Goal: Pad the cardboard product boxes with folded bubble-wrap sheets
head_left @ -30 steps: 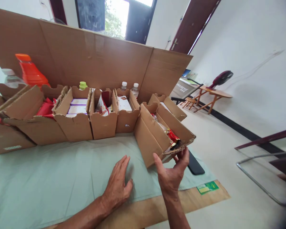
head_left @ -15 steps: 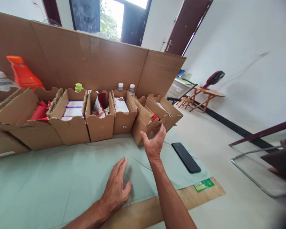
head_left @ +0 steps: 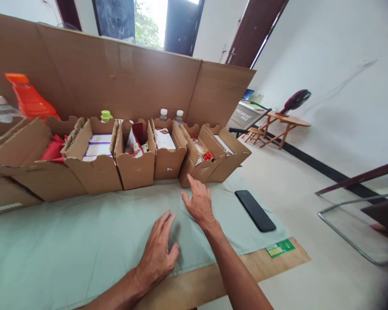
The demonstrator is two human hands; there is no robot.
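Observation:
My left hand (head_left: 158, 247) rests at the front of the green cloth (head_left: 84, 241), fingers stretched out and thumb apart, holding nothing. My right hand (head_left: 198, 200) is above the cloth with its fingers spread and nothing in them. Just beyond its fingertips stands a cardboard bin (head_left: 195, 170) with red and clear shiny packets (head_left: 205, 155) inside. To the right of that bin, another cardboard bin (head_left: 233, 163) holds something white. On its left, a bin (head_left: 170, 163) contains a white box (head_left: 164, 139). A black smartphone (head_left: 255, 211) lies right of my right hand.
Further left stand several cardboard bins with purple-edged white boxes (head_left: 98, 148) and red packets (head_left: 53, 148). Behind the row are an orange bottle (head_left: 32, 99), clear bottles and a tall cardboard panel (head_left: 126, 77). A fan (head_left: 294, 102) sits on a small wooden table at the right.
My right hand has drawn back and left from the front of the packet bin. That bin has straightened against its right neighbour. The left hand has barely moved.

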